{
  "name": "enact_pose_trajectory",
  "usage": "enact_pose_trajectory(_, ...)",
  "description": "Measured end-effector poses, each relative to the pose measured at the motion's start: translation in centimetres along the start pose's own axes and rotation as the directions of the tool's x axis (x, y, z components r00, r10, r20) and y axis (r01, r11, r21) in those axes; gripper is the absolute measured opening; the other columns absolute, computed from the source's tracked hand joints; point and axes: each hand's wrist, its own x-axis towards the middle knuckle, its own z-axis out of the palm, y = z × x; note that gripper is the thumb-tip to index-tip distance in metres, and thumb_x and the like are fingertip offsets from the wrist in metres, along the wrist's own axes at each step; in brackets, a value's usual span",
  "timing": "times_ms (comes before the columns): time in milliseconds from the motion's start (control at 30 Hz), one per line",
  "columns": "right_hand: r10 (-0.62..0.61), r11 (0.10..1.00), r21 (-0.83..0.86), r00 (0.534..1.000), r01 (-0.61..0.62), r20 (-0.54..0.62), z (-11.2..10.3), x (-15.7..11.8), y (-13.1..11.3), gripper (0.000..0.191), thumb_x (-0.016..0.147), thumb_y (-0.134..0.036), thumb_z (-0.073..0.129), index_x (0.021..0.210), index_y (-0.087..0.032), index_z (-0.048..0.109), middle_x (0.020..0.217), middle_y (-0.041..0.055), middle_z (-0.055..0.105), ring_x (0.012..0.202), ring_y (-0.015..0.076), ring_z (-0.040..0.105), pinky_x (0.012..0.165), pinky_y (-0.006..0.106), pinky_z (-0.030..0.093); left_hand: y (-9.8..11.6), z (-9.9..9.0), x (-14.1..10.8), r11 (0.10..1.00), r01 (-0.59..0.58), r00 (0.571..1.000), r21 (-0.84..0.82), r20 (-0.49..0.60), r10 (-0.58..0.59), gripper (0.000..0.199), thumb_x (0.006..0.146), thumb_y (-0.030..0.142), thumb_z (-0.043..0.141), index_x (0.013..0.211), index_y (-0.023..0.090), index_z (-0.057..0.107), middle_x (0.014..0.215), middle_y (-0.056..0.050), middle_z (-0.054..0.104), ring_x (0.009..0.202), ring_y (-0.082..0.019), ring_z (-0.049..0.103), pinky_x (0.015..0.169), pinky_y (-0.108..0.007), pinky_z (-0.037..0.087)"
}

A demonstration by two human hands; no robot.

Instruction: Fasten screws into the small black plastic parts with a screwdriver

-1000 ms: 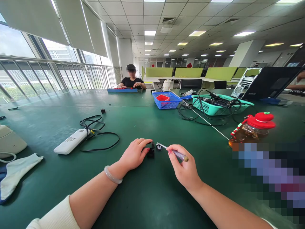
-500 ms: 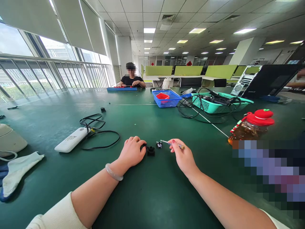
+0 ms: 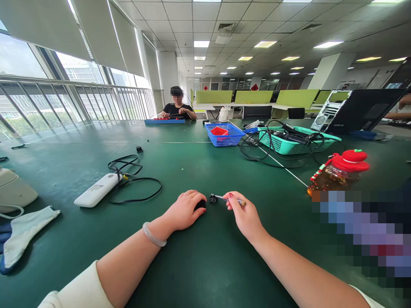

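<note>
My left hand [image 3: 185, 211] rests low over the green table, its fingers and thumb closed around a black block [image 3: 200, 205], which is partly hidden by them. Just right of those fingertips sits a small black part [image 3: 213, 199], its details too small to make out. My right hand [image 3: 246, 216] pinches a slim screwdriver [image 3: 240, 201] with a metal shaft and a brownish end. The shaft points left, and its tip meets the small part or lies right against it; I cannot tell which.
Left lie a white power bank [image 3: 96, 191] with a black cable [image 3: 144, 200] and a cloth [image 3: 30, 235]. A red-lidded jar [image 3: 340, 175] stands right. Farther back are a blue basket [image 3: 226, 140], a teal basket [image 3: 289, 147] with cables, and a seated person [image 3: 177, 108].
My left hand has moved slightly right and closed around the black block, which showed uncovered beside the thumb. The screwdriver's tip has come down to the small black part.
</note>
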Motion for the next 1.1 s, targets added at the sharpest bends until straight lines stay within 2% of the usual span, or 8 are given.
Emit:
enact_pose_trajectory(100,-0.038,0.999,0.027,0.997,0.036,0.07,0.1,-0.3,-0.2,0.044,0.093,-0.056,0.041,0.084,-0.02,0.066,0.071,0.0019,0.058,0.067,0.0164,0.055,0.06,0.027,0.042,0.0,-0.1,0.0,0.999,0.052,0.998,0.011,-0.039,-0.052,0.027,0.092,0.029,0.048,0.117,0.024,0.057,0.119,-0.006,0.066,0.127,-0.027,0.049,0.108,-0.05,0.039)
enact_pose_trajectory(200,-0.087,0.995,0.065,0.99,0.08,0.108,0.1,-0.6,-0.5,0.044,0.094,-0.055,0.042,0.083,-0.02,0.066,0.07,0.0018,0.058,0.066,0.0158,0.055,0.061,0.027,0.042,0.3,-0.3,-0.2,0.999,0.053,0.997,0.0,-0.056,-0.053,0.039,0.088,0.029,0.053,0.127,0.024,0.053,0.124,-0.007,0.064,0.128,-0.027,0.048,0.111,-0.048,0.037)
enact_pose_trajectory(333,-0.139,0.986,0.095,0.99,0.139,-0.008,-0.3,-0.8,-0.9,0.045,0.095,-0.055,0.041,0.078,-0.02,0.065,0.066,0.0014,0.056,0.064,0.0151,0.054,0.059,0.026,0.043,0.8,-0.4,-0.4,1.0,0.004,1.0,0.007,-0.006,-0.004,0.053,0.088,0.041,0.058,0.139,0.03,0.046,0.134,-0.006,0.058,0.129,-0.029,0.045,0.112,-0.051,0.034)
enact_pose_trajectory(500,-0.159,0.978,0.115,0.977,0.176,-0.144,-0.6,-0.8,-1.0,0.045,0.096,-0.052,0.04,0.075,-0.02,0.064,0.064,0.0008,0.054,0.063,0.0145,0.054,0.062,0.025,0.045,1.4,0.0,-0.2,0.999,0.022,1.0,0.032,0.019,-0.023,0.047,0.091,0.046,0.056,0.135,0.032,0.05,0.13,-0.006,0.059,0.126,-0.029,0.047,0.109,-0.052,0.035)
enact_pose_trajectory(667,-0.187,0.975,0.092,0.969,0.204,-0.164,-0.4,-0.8,-1.0,0.044,0.097,-0.051,0.04,0.075,-0.02,0.064,0.063,0.0008,0.054,0.061,0.0141,0.053,0.058,0.025,0.044,2.3,0.5,-0.1,0.999,0.045,0.999,0.024,-0.009,-0.045,0.029,0.091,0.042,0.057,0.118,0.031,0.061,0.12,-0.005,0.063,0.119,-0.027,0.051,0.106,-0.05,0.037)
enact_pose_trajectory(833,-0.199,0.975,0.065,0.968,0.211,-0.154,-0.5,-0.8,-1.1,0.045,0.096,-0.051,0.04,0.074,-0.019,0.063,0.062,0.0006,0.052,0.057,0.0137,0.051,0.053,0.025,0.04,3.3,0.5,-0.6,0.995,0.1,0.995,0.009,0.009,-0.1,0.021,0.092,0.032,0.056,0.113,0.031,0.062,0.115,-0.003,0.065,0.115,-0.026,0.052,0.106,-0.051,0.037)
enact_pose_trajectory(967,-0.192,0.976,0.075,0.971,0.204,-0.143,-0.4,-0.7,-1.1,0.044,0.096,-0.051,0.04,0.075,-0.019,0.063,0.062,0.0009,0.053,0.058,0.014,0.051,0.052,0.026,0.039,3.6,-0.3,-1.9,0.99,0.14,0.99,-0.003,0.031,-0.14,0.022,0.092,0.027,0.056,0.113,0.029,0.063,0.115,-0.003,0.066,0.115,-0.025,0.053,0.107,-0.051,0.038)
enact_pose_trajectory(1100,-0.179,0.979,0.082,0.977,0.189,-0.12,-0.3,-0.9,-1.2,0.045,0.096,-0.052,0.04,0.075,-0.02,0.063,0.064,0.0016,0.053,0.059,0.0145,0.051,0.052,0.026,0.039,2.8,-1.7,-4.7,0.987,0.159,0.987,-0.006,0.018,-0.158,0.022,0.091,0.028,0.056,0.11,0.029,0.066,0.112,-0.004,0.068,0.112,-0.025,0.056,0.104,-0.047,0.043)
